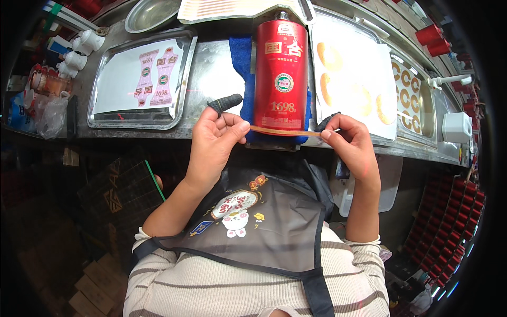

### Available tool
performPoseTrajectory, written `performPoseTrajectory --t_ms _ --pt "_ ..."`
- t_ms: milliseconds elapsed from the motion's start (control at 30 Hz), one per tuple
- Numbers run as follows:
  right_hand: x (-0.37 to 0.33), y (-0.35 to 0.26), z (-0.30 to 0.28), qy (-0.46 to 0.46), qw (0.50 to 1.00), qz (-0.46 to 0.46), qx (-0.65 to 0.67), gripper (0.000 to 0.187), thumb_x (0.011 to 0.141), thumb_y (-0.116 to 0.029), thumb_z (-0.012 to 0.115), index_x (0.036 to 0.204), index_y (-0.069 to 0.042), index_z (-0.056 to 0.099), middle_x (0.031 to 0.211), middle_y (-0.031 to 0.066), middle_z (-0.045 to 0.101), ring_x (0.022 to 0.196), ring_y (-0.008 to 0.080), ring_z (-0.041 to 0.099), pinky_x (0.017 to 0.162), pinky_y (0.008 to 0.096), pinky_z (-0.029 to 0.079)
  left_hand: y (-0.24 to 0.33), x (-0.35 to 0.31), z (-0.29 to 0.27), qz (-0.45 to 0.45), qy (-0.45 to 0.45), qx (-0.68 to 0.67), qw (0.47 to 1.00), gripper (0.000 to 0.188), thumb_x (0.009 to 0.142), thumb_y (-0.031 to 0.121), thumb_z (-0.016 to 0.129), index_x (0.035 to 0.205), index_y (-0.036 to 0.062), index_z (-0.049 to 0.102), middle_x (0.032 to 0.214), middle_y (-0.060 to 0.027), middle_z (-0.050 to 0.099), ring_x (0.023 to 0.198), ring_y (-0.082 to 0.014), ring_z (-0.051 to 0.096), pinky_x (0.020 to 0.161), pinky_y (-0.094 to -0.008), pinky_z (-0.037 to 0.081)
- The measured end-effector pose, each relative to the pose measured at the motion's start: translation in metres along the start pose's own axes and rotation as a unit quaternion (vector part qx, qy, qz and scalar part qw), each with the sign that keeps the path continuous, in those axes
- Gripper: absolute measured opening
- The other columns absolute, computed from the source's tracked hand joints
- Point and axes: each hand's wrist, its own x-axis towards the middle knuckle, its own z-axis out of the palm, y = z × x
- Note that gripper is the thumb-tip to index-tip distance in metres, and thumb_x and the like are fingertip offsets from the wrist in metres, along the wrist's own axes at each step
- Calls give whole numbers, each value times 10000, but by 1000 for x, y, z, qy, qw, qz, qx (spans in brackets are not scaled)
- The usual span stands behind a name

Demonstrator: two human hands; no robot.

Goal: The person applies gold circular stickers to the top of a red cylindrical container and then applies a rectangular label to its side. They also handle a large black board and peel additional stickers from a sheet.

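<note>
A tall red bottle (281, 74) lies on a blue cloth (241, 58) on the steel counter, its base toward me. My left hand (214, 140) and my right hand (351, 142) pinch the two ends of a thin gold-brown strip label (285, 131), stretched level across the bottle's lower end. Each index finger wears a dark rubber finger cot.
A steel tray (182, 108) on the left holds a white sheet with pink-red labels. Another tray (388, 132) on the right carries a sheet of curved gold labels, and a further one holds ring labels (409, 87). Red caps (433, 39) sit far right; white cups (79, 53) far left.
</note>
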Motion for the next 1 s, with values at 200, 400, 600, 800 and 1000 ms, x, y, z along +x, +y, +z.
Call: performPoseTrajectory --t_ms 200,400,600,800,1000 --pt "-1 -4 1 5 1000 4 -10 109 890 -76 654 823 -24 585 775 -34 565 701 9 462 612 177 351 -2 1 1 -3 -5 -6 1000 441 905 18 668 1305 -24 487 913 -42 626 766 -79 582 698 -230 497" --pt "-1 0 1 5 1000 4 -21 107 893 -72 654 825 -25 585 773 -41 557 701 7 460 611 176 349 0 1 4 -5 -7 -8 1000 337 901 20 673 1195 -15 512 909 -45 629 753 -81 588 683 -231 500" --pt "2 5 2 1 1000 7 -30 104 903 -76 653 839 -25 590 774 -44 556 699 7 464 604 179 356 -1 1 4 -7 -3 2 1000 287 899 22 677 1135 -3 514 904 -47 632 757 -76 594 687 -229 504" --pt "3 6 7 7 999 7 -44 102 923 -90 640 863 -16 603 773 -44 566 700 7 470 608 177 364 2 -1 3 -10 -1 17 1000 325 909 6 643 1205 -16 510 939 -47 630 799 -66 592 716 -216 504" --pt "2 9 6 -5 999 -40 -30 212 993 -196 556 959 -16 664 774 -46 575 642 5 431 571 170 334 -7 6 -5 101 14 148 984 419 922 40 619 1325 0 510 1139 -81 632 994 -126 594 921 -286 466"
